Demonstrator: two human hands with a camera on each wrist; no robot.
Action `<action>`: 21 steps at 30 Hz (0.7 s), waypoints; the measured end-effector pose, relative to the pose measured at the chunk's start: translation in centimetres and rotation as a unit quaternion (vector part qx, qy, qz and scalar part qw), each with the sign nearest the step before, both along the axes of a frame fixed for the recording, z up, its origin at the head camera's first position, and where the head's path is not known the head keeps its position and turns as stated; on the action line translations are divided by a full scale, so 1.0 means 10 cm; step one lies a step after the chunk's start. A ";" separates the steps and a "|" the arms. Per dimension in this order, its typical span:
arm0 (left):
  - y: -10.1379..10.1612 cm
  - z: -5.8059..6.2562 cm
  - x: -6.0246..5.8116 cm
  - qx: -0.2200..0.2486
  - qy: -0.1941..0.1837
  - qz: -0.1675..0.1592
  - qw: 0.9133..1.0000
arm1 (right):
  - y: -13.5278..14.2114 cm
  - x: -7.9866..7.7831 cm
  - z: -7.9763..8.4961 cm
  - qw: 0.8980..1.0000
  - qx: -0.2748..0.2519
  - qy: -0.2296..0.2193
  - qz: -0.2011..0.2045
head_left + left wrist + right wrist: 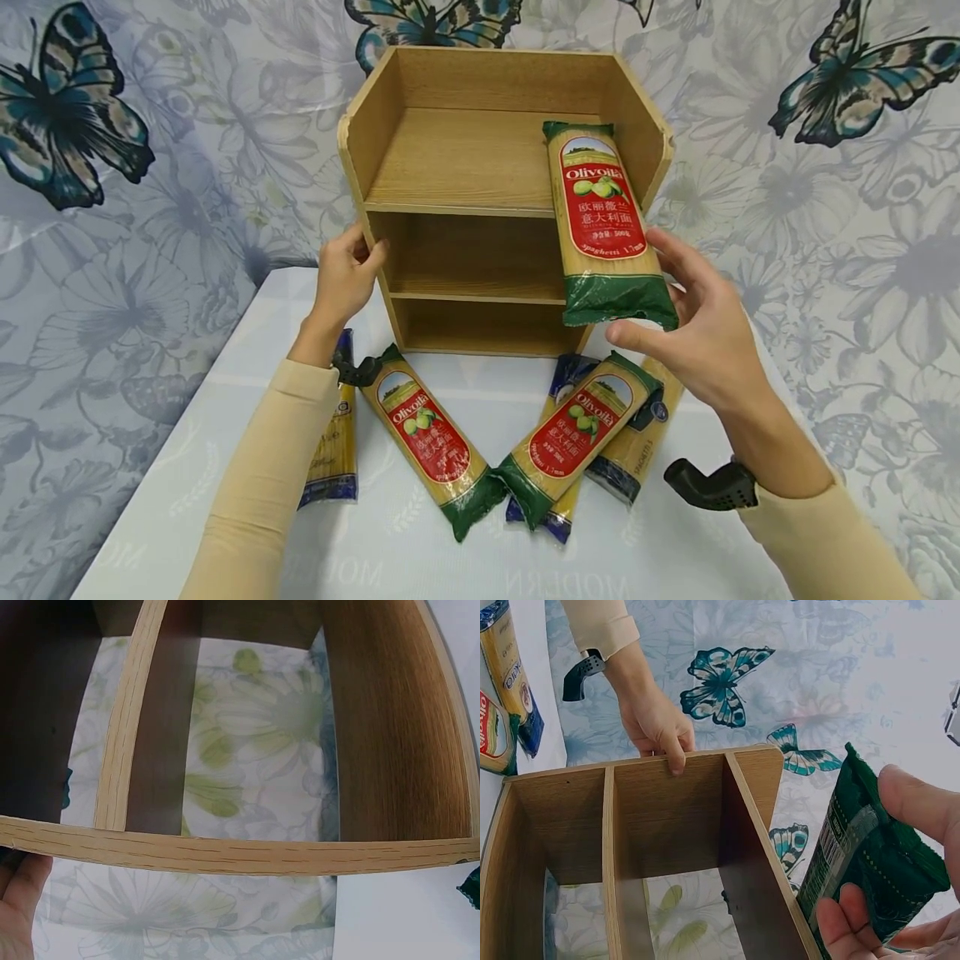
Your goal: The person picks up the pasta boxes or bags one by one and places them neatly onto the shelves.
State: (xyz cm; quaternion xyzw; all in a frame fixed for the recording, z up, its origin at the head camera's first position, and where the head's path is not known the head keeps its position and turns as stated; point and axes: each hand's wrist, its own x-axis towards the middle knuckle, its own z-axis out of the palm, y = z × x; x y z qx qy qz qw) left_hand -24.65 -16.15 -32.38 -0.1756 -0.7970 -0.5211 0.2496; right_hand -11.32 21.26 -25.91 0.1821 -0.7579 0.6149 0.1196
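Head view: the wooden shelf leaves you open room in its top compartment, leftward; its right wall is partly hidden behind the spaghetti packet, so angle the packet clear of that edge. Your right hand grips the packet's lower end; your left hand clasps the shelf's left side: brace firmly.

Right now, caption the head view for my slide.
Left hand grips a wooden shelf while right hand holds an Olivoila spaghetti packet.
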 end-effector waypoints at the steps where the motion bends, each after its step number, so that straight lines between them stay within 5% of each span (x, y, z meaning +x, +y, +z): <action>1: 0.00 0.00 -0.01 0.000 0.000 -0.001 1.000 | 0.00 0.00 -0.01 1.000 0.000 0.008 -0.003; 12: 0.01 0.03 -0.01 -0.003 0.012 -0.002 1.000 | -0.11 -0.01 -0.03 0.986 0.082 0.062 -0.129; 21: 0.00 -0.01 -0.01 -0.002 0.007 0.000 1.000 | -0.17 -0.13 -0.05 0.982 0.085 0.056 -0.156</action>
